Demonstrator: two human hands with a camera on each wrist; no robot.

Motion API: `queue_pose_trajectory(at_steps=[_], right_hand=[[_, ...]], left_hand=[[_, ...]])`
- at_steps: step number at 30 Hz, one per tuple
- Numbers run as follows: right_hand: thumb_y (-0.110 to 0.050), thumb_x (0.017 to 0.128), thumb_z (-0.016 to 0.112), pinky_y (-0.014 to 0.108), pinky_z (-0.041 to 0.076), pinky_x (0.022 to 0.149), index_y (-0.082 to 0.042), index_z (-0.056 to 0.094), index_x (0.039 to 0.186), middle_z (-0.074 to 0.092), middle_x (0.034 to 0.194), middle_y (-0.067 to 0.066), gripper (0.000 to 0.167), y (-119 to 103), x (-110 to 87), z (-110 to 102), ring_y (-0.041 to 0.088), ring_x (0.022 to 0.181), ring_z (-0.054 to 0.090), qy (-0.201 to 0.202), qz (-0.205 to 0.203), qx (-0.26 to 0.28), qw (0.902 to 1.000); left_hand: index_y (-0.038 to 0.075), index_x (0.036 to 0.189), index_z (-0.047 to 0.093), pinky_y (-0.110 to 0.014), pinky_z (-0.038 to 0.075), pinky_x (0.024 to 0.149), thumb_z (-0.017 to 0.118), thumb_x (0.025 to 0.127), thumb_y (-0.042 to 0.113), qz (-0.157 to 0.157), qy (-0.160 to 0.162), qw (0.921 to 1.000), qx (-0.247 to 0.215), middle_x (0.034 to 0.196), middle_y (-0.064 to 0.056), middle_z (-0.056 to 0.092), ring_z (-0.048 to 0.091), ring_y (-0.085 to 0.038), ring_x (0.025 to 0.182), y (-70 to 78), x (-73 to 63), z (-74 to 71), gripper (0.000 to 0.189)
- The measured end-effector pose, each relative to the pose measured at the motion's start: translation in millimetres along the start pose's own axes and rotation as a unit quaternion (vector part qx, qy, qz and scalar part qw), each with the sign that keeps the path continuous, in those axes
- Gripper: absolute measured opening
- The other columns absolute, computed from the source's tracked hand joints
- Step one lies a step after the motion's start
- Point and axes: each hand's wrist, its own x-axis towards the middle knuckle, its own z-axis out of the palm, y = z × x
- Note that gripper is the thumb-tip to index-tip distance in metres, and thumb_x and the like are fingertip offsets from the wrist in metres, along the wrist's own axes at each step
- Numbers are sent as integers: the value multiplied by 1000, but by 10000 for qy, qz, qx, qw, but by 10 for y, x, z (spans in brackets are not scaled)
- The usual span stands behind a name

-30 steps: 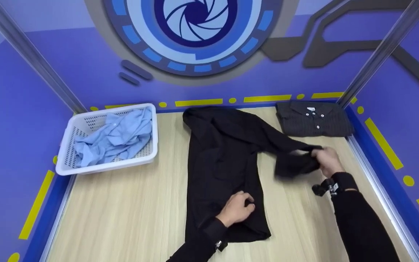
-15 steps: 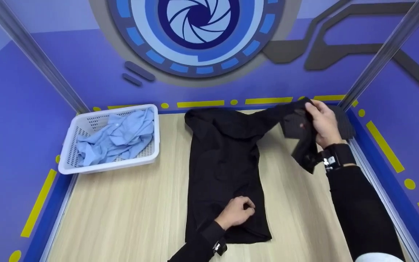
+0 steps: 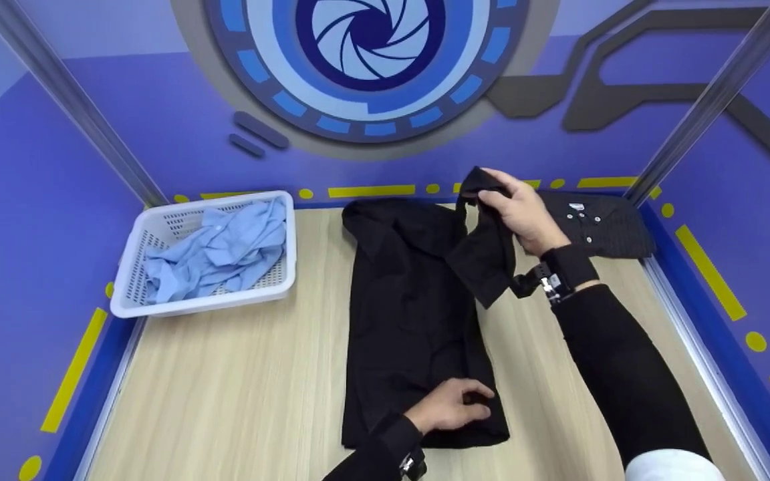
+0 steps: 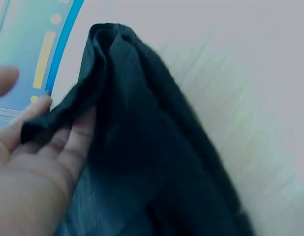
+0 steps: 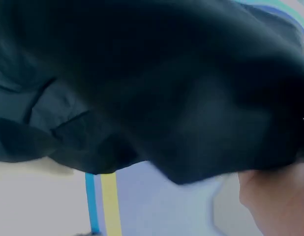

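A black long-sleeved shirt (image 3: 398, 314) lies on the table, folded into a long narrow shape. At its upper right, my right hand (image 3: 525, 212) pinches the sleeve (image 3: 482, 267) and holds it raised, with the cuff end hanging down over the body. My left hand (image 3: 450, 405) rests on the lower right part of the shirt. In the left wrist view, its fingers (image 4: 80, 132) lie under a fold of the black cloth (image 4: 142, 147), and the thumb stands apart from it. Dark cloth (image 5: 191, 98) fills much of the right wrist view and hides most of that hand.
A white basket (image 3: 201, 308) with a crumpled light blue shirt (image 3: 224, 247) in it stands at the back left. At the back right lies a folded dark shirt with white buttons (image 3: 615, 230), partly behind my right hand. Blue walls (image 3: 44, 200) enclose the table (image 3: 224, 381).
My right hand has lifted the sleeve and carried it up, then left, over the shirt's body. My left hand has shifted slightly down and right on the shirt.
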Motion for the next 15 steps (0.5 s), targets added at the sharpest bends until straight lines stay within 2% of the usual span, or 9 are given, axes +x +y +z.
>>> queue_pose_trajectory(at_steps=[3, 7, 9, 12, 14, 15], right_hand=[[-9, 106, 53, 17, 52, 77, -6, 43, 157, 56, 139, 16, 52, 15, 13, 84, 8, 96, 60, -427, 214, -214, 9986], [-8, 104, 55, 19, 52, 79, -3, 42, 156, 58, 137, 20, 53, 126, -2, 169, 11, 97, 61, -996, 430, -724, 9915], [-5, 102, 56, 20, 53, 83, 0, 39, 156, 54, 140, 19, 57, 195, -19, 215, 12, 102, 61, -1232, 517, -764, 9881], [1, 98, 56, 21, 53, 86, 1, 33, 156, 49, 144, 20, 63, 296, -49, 292, 13, 106, 60, -1447, 698, -349, 9864], [3, 96, 54, 23, 54, 86, 1, 27, 157, 47, 145, 20, 67, 351, -70, 343, 14, 106, 62, -1499, 876, 57, 9848], [4, 96, 54, 24, 55, 85, 1, 25, 157, 46, 145, 21, 68, 379, -80, 369, 15, 105, 62, -1482, 984, 248, 9837]], left_hand=[[8, 122, 74, -18, 49, 61, 75, 91, 13, -260, -289, 9971, -660, 75, 7, 66, 58, -4, 61, 13, -6, 40, 31], [2, 119, 72, -30, 61, 67, 73, 91, 5, -639, -310, 9860, -1511, 88, -4, 69, 71, -19, 70, 6, -20, 72, 28], [-1, 112, 72, -34, 62, 67, 71, 91, 1, -784, -181, 9791, -1867, 93, -4, 66, 70, -23, 72, -5, -38, 65, 21], [-4, 97, 69, -34, 62, 60, 67, 90, -1, -944, 183, 9688, -2285, 92, -8, 63, 72, -27, 71, -32, -87, 30, 7], [-3, 88, 64, -32, 60, 54, 66, 89, -4, -1046, 459, 9652, -2352, 88, -11, 63, 73, -29, 67, -44, -138, -8, 2], [-1, 85, 62, -31, 59, 50, 65, 88, -6, -1089, 603, 9663, -2255, 85, -13, 64, 73, -30, 64, -49, -167, -25, 7]])
